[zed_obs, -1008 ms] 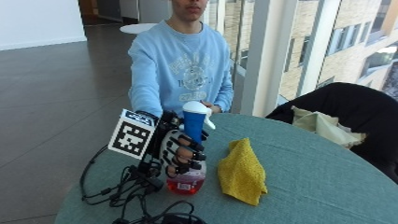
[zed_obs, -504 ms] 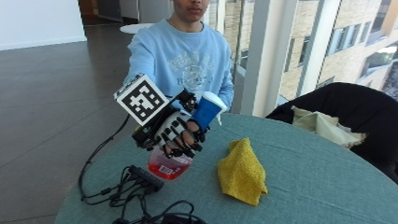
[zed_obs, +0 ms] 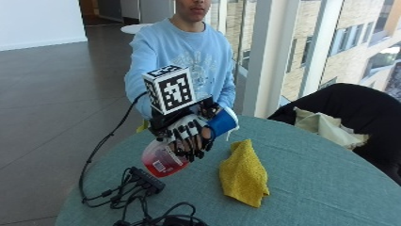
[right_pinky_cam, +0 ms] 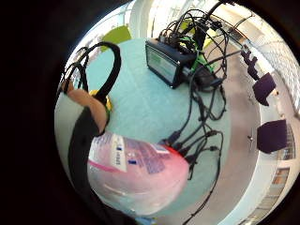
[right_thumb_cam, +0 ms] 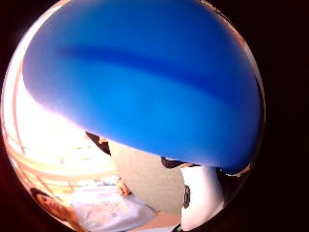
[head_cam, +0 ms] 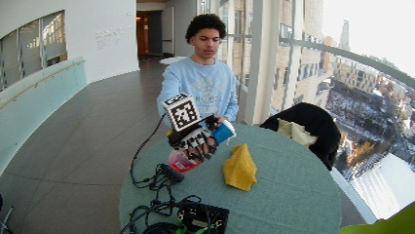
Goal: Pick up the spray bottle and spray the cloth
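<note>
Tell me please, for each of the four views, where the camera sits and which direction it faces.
Outside view: across the table, facing the person; right hand grips the spray bottle.
Wide outside view: farther back, same direction.
Little finger palm view: on the palm, facing bottle and table.
Thumb palm view: against the blue head.
Both outside views share the yellow cloth.

Bottle held tilted above the round table.
The bottle (head_cam: 195, 148), with pink liquid and a blue top, is gripped in the gloved right hand (head_cam: 193, 139) and lifted clear of the table (head_cam: 292, 195), its blue top turned toward the yellow cloth (head_cam: 240, 167). The cloth is laid flat on the table just beside the hand. A black box (head_cam: 204, 218) with cables is seen at the near edge.
</note>
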Demonstrator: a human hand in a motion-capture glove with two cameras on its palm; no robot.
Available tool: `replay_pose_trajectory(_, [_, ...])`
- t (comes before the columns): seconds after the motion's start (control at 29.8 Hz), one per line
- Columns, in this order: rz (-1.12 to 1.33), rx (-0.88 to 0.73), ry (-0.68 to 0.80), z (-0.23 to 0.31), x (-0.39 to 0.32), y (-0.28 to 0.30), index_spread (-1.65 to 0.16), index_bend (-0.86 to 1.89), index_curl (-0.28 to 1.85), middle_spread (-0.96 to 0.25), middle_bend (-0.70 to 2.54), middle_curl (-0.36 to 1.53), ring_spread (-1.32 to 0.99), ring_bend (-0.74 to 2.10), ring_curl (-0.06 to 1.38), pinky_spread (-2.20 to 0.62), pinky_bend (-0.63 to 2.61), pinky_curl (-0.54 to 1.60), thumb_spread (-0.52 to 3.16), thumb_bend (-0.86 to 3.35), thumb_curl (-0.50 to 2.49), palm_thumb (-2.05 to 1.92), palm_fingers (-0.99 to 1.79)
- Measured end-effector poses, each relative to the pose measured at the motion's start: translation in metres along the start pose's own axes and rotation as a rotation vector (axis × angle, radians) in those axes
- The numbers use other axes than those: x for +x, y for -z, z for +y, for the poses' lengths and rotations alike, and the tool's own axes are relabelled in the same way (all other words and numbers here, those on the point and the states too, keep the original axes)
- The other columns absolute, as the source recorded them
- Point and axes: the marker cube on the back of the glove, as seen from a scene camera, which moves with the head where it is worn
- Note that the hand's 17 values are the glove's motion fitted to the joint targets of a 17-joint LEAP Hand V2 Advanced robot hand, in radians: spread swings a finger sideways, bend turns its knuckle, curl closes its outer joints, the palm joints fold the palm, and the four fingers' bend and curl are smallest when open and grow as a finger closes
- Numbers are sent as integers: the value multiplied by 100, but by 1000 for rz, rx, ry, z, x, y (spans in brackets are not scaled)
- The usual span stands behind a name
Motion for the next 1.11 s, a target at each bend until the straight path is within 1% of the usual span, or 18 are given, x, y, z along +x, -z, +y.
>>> replay_pose_trajectory(0.47, [153,-94,49,-7,-22,-7,-24,13,32,-11,40,48,-10,59,42,-18,53,46,65,-3,61,87,122])
replay_pose_trajectory(1.11, [151,-105,50,-10,-28,-7,-24,13,33,-11,40,48,-10,60,42,-18,55,46,64,-3,64,86,122])
